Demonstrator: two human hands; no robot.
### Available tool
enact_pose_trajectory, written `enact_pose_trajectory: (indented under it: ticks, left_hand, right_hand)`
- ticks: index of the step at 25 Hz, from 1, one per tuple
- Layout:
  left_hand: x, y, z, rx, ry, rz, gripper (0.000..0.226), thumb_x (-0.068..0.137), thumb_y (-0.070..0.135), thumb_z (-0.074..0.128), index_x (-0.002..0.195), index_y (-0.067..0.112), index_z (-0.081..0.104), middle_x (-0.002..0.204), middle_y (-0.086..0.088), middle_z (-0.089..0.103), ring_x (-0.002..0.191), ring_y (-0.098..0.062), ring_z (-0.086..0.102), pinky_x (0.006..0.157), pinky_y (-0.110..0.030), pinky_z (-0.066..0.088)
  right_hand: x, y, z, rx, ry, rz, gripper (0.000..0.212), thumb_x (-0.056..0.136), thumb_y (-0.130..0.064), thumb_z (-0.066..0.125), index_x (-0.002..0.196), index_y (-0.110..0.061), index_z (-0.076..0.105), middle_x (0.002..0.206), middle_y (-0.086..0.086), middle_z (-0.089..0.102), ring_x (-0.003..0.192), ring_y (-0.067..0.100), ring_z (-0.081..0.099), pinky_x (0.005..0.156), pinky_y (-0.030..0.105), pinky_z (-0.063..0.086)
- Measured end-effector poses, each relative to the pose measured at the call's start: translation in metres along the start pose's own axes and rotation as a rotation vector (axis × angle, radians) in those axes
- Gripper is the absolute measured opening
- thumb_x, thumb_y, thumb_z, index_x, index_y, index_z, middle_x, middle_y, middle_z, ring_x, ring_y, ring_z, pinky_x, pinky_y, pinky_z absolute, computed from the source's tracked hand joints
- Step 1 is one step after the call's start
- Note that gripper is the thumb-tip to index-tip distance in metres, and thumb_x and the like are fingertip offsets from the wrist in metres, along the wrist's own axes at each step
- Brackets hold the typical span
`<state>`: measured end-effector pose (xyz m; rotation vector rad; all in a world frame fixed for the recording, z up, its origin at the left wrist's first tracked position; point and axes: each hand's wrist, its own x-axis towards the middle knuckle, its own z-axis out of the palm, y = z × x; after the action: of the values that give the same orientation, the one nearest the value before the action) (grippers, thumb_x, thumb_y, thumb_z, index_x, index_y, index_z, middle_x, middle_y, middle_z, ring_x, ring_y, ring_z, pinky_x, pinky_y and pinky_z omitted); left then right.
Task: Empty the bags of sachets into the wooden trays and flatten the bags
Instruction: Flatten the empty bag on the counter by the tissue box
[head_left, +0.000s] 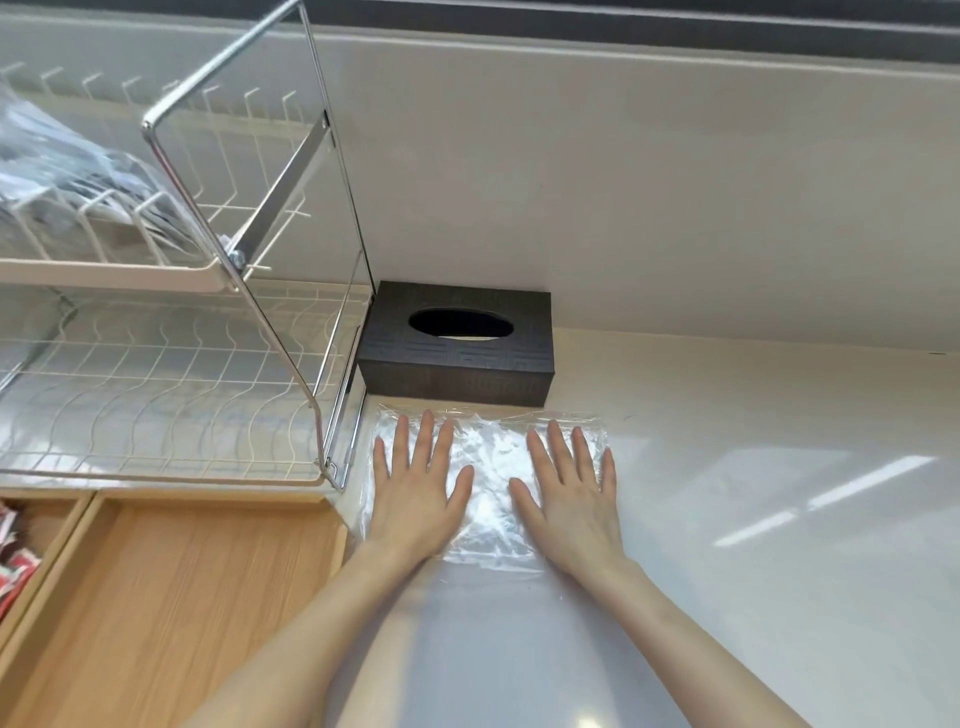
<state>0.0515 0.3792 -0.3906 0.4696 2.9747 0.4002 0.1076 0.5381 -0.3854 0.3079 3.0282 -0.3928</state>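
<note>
A clear, crinkled plastic bag (491, 457) lies flat on the white counter in front of the tissue box. My left hand (418, 486) rests palm down on its left half, fingers spread. My right hand (569, 493) presses palm down on its right half, fingers apart too. An empty wooden tray (171, 582) lies at the lower left. Left of it, a second wooden tray (49, 525) holds red and white sachets (13, 566). Another clear bag with dark sachets (67, 171) sits on the rack's upper shelf.
A white wire dish rack with a chrome frame (291, 260) stands at the left, above the trays. A black tissue box (457, 345) sits against the wall just behind the bag. White counter (779, 519) extends to the right.
</note>
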Motion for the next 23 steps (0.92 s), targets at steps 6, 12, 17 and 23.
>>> enact_pose_trajectory:
  ticks: [6,12,17,23]
  left_hand:
    - [0.004,-0.001,-0.001,-0.034,-0.040,0.003,0.080,0.072,0.060,-0.002,0.144,0.025,0.004,0.156,0.000,-0.003,0.142,-0.022,-0.015,0.111,-0.044,-0.015]
    - [0.004,0.001,-0.027,-0.089,-0.057,-0.006,0.061,0.088,0.042,0.040,0.142,0.023,0.017,0.155,-0.003,0.010,0.143,-0.025,-0.002,0.114,-0.045,-0.006]
    - [-0.010,0.004,-0.052,-0.048,-0.032,0.034,0.059,0.089,0.043,0.038,0.142,0.025,0.019,0.154,-0.005,0.013,0.143,-0.023,0.002,0.115,-0.042,-0.001]
    - [-0.054,-0.008,-0.096,-0.032,0.049,0.090,0.059,0.085,0.045,0.032,0.139,0.024,0.025,0.151,-0.003,0.026,0.140,-0.021,0.018,0.113,-0.041,0.012]
  right_hand:
    - [0.002,-0.002,0.000,-0.053,0.000,-0.004,0.082,0.070,-0.060,-0.009,0.145,-0.029,0.002,0.157,-0.004,-0.003,0.144,0.019,-0.011,0.107,0.040,-0.020]
    - [0.005,-0.009,-0.022,-0.035,-0.054,-0.003,0.081,0.072,-0.061,0.005,0.145,-0.026,0.011,0.158,-0.001,0.003,0.144,0.020,-0.008,0.112,0.048,-0.014]
    - [-0.013,-0.028,-0.050,-0.010,-0.040,-0.030,0.060,0.093,-0.040,0.034,0.145,-0.024,0.011,0.158,-0.001,0.002,0.145,0.019,-0.006,0.115,0.045,-0.009]
    - [-0.052,-0.057,-0.084,0.015,0.009,-0.090,0.061,0.093,-0.038,0.036,0.145,-0.025,0.009,0.158,-0.001,0.002,0.145,0.019,-0.002,0.116,0.041,-0.003]
